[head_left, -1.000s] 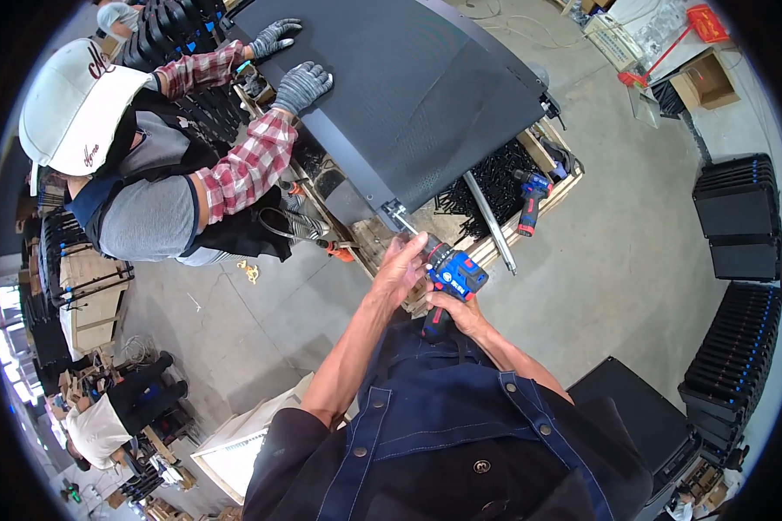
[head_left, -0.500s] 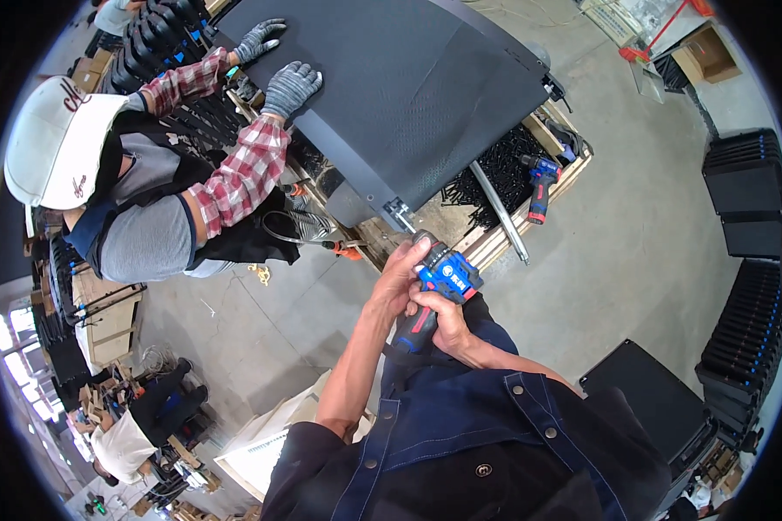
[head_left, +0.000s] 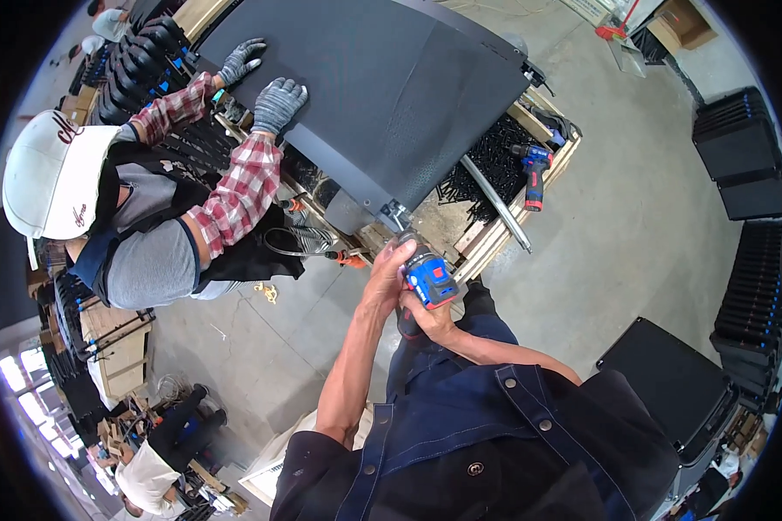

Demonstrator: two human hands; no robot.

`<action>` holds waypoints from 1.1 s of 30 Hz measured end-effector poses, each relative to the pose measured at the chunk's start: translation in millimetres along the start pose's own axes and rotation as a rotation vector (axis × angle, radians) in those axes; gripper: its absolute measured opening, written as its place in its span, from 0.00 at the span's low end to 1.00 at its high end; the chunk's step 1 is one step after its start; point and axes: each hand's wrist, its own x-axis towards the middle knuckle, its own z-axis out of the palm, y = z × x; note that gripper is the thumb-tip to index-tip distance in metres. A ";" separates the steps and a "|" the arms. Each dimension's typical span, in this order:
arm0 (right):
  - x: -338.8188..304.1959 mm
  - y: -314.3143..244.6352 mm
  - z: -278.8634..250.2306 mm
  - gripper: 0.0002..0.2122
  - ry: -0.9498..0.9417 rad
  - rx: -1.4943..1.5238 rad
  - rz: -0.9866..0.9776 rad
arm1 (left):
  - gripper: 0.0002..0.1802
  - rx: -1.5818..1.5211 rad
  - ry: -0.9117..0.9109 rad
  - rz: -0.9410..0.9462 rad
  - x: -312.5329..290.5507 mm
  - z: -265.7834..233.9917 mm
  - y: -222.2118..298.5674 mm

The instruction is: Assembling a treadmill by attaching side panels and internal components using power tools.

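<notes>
Blue, black and red, a drill (head_left: 432, 282) sits near the middle of the frame in the head view, angled so that its front end points up toward a metal bracket (head_left: 396, 214). Whether its tip touches the bracket is hard to tell, because fingers cover part of it. Both bare hands grasp the tool: the left hand (head_left: 388, 276) is curled around its front part, and the right hand (head_left: 430, 321) is closed around the top of its handle.

The bracket is at the lower corner of a large black panel (head_left: 365, 95), which fills the upper middle of the frame and lies over a wooden crate (head_left: 561, 156). Beside the panel's right edge, the crate holds a heap of small black parts (head_left: 478, 195). A silver tube (head_left: 498, 204) slants over the crate's rim, and a second drill (head_left: 534, 178) lies just to its right.

At the left of the frame, a co-worker in a white cap (head_left: 56, 174) and checked sleeves rests two grey gloves (head_left: 278, 106) on the panel. Stacked black panels (head_left: 738, 139) stand along the right edge, a dark flat case (head_left: 665, 382) is at the lower right, and another person (head_left: 148, 478) in a white top bends at the lower left.
</notes>
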 end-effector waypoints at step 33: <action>-17.0 -42.5 -24.4 0.23 -0.161 0.801 0.465 | 0.47 1.190 0.317 0.013 -125.9 54.7 -23.9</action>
